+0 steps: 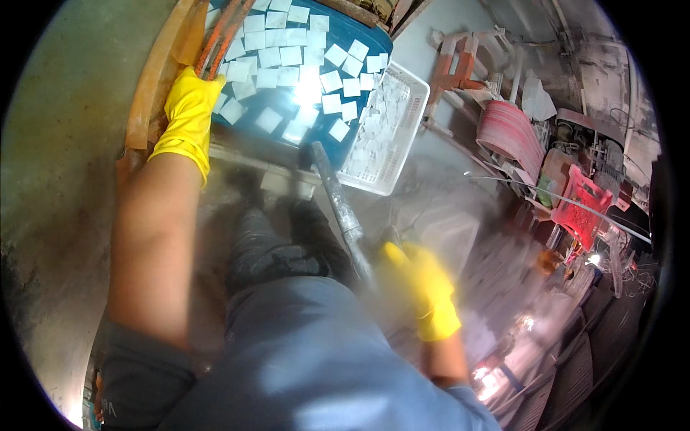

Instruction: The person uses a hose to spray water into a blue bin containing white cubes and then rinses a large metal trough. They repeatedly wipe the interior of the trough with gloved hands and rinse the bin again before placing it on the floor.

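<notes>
At the upper left, my left hand (188, 108), in a yellow rubber glove, is closed round a pair of long rust-orange rods (224, 39), which look like tong handles; their far ends are out of view. Beside them, many square white tiles (275, 39) lie spread on a round blue surface (244, 136). My right hand (424, 284), also in a yellow glove, is low at centre right and smeared by motion. Its fingers cannot be made out, nor whether they hold anything. A grey pipe (338, 205) slants between my body and that hand.
A white plastic basket (413, 115) of tiles stands against the blue surface's right side. An orange-brown curved board (147, 86) edges the left. Farther right are a pink-red ribbed drum-like thing (509, 136), a red plastic crate (586, 201) and a thin metal rod (568, 201).
</notes>
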{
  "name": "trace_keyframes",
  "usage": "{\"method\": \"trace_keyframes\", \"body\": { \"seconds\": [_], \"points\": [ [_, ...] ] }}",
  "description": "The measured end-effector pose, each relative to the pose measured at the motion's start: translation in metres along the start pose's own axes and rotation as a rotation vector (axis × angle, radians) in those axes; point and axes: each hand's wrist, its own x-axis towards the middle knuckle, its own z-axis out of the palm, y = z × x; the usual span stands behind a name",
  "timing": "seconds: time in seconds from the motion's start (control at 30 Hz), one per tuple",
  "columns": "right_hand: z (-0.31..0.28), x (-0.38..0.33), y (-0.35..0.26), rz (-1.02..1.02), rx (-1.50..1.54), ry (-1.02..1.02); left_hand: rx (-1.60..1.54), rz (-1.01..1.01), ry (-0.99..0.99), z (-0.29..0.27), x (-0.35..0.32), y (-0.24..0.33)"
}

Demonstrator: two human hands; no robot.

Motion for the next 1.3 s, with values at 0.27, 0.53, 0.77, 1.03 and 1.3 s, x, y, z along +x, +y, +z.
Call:
{"method": "trace_keyframes", "body": {
  "seconds": [0.27, 0.53, 0.77, 1.03, 1.3],
  "points": [
    [0.017, -0.006, 0.009, -0.024, -0.023, -0.009, -0.007, 0.000, -0.051, 0.004, 0.011, -0.008],
    [0.032, -0.009, 0.013, -0.037, -0.035, -0.002, -0.023, 0.042, -0.049, 0.006, 0.016, -0.012],
    [0.041, -0.013, 0.014, -0.058, -0.055, 0.004, -0.003, 0.048, -0.030, -0.001, 0.009, -0.009],
    [0.057, -0.031, -0.005, 0.007, 0.029, 0.057, -0.056, 0.078, 0.001, 0.000, 0.011, -0.014],
    [0.069, -0.036, 0.003, 0.012, 0.068, 0.082, -0.050, 0.107, 0.032, 0.001, 0.011, -0.015]
  ]
}}
